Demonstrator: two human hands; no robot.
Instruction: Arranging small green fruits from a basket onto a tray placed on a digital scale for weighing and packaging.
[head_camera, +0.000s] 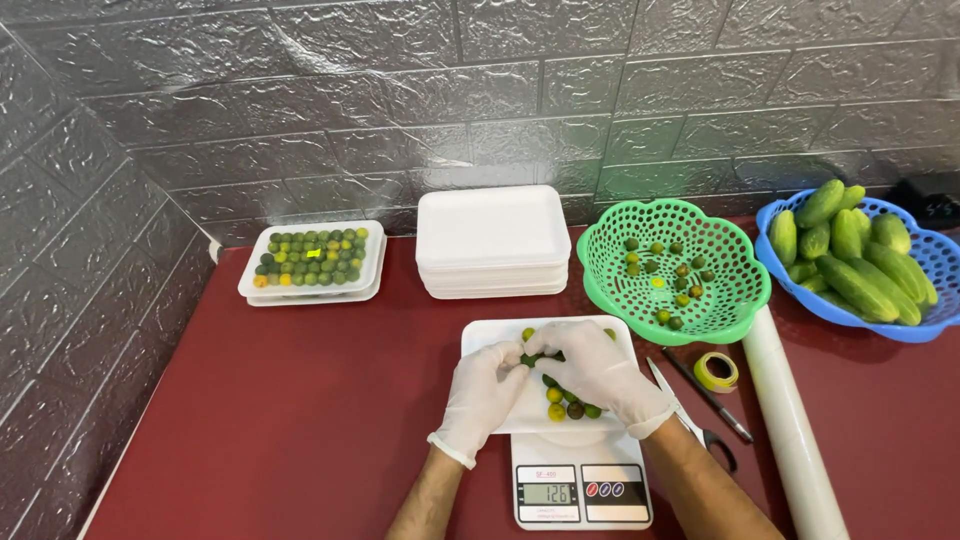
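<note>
Gloved left hand (483, 392) and right hand (597, 372) meet over white foam tray (487, 337) on kitchen scale (581, 486), fingers pinched on small green limes (572, 403) lying in tray. Green basket (673, 269), scissors (690, 416), tape roll (716, 371) at right.

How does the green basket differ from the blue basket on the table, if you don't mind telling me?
The green basket holds a few small round green and yellow fruits scattered on its bottom; the blue basket is piled high with cucumbers. The green basket lies fully in view, while the blue basket is cut off by the right edge of the picture. Both are perforated plastic with wavy rims and sit on the red table.
</note>
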